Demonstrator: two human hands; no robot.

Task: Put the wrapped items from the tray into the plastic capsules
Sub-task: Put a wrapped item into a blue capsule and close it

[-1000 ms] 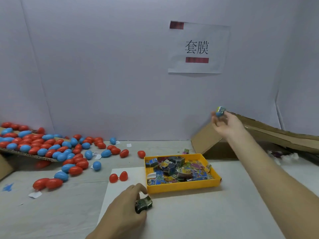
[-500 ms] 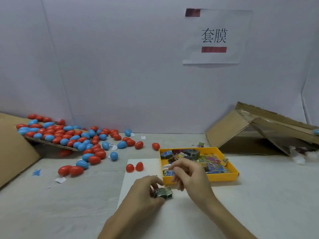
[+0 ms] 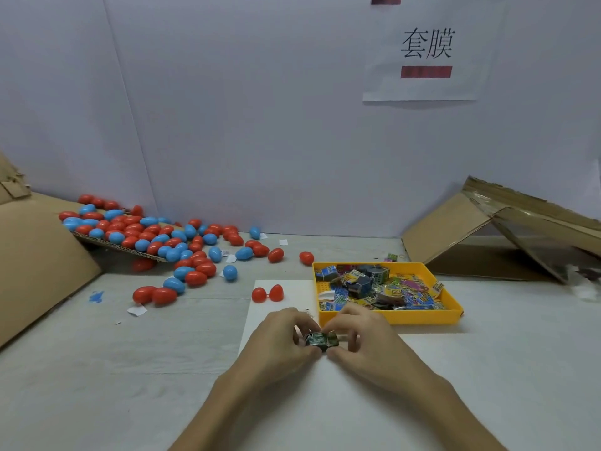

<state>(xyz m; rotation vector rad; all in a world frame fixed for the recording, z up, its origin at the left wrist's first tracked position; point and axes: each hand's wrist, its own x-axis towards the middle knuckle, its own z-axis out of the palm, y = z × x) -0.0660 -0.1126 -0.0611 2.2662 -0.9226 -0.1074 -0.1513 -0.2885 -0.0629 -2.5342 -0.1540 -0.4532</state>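
A small dark green wrapped item sits between both my hands, low over the white sheet. My left hand pinches its left end and my right hand pinches its right end. Just behind them stands the yellow tray, filled with several colourful wrapped items. An opened red capsule lies in two joined halves on the sheet's far left corner. A heap of red and blue capsules spreads over the table at the back left.
A tilted cardboard sheet rises at the left edge. A folded cardboard box lies at the back right against the white wall. Small paper scraps dot the grey table near the loose capsules.
My right hand came back from the cardboard box at the far right, without the blue capsule it held, and now pinches the wrapped item together with my left hand.
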